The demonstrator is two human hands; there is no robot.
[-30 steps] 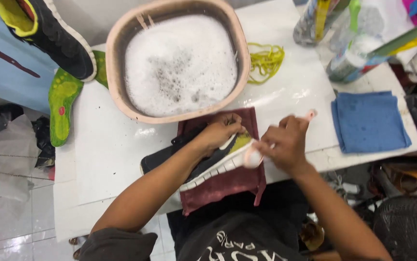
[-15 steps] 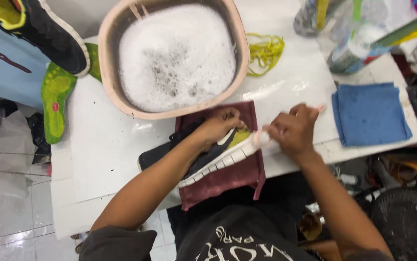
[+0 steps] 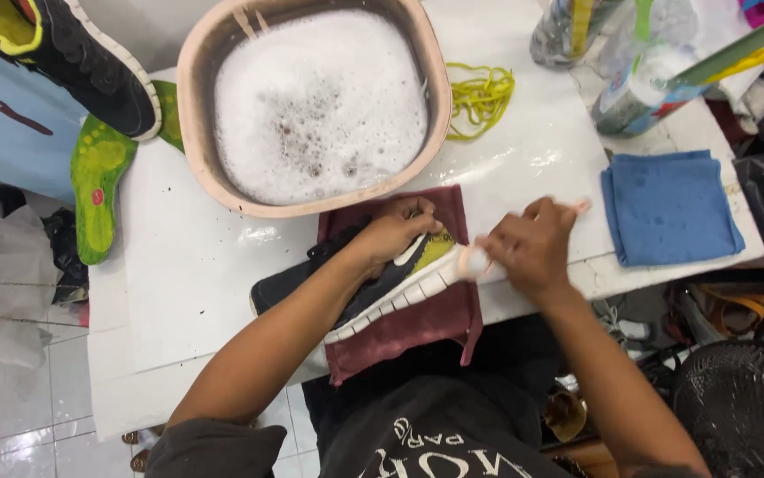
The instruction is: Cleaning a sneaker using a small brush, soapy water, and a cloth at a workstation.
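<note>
In the head view, a black sneaker (image 3: pixel 373 283) with a white ridged sole and a yellow-green lining is seen lying on its side on a maroon cloth (image 3: pixel 417 323), which is spread over the near edge of a white, glossy table (image 3: pixel 187 265). The shoe is pressed down by the left hand (image 3: pixel 395 232), whose fingers are curled over its upper. A small brush (image 3: pixel 475 261) with a pale handle is gripped in the right hand (image 3: pixel 528 248), fingers closed tightly around it, and its head is held against the toe end of the sole.

Behind the shoe, a rounded beige plastic basin (image 3: pixel 311 102) filled with white foam is set on the table. Yellow laces (image 3: pixel 479 93) are coiled just beside it. A folded blue cloth (image 3: pixel 669 208) lies at the right edge. A second black shoe (image 3: pixel 81 62) and a green insole (image 3: pixel 99 181) are seen at the left. White floor tiles (image 3: pixel 10 416) are visible below.
</note>
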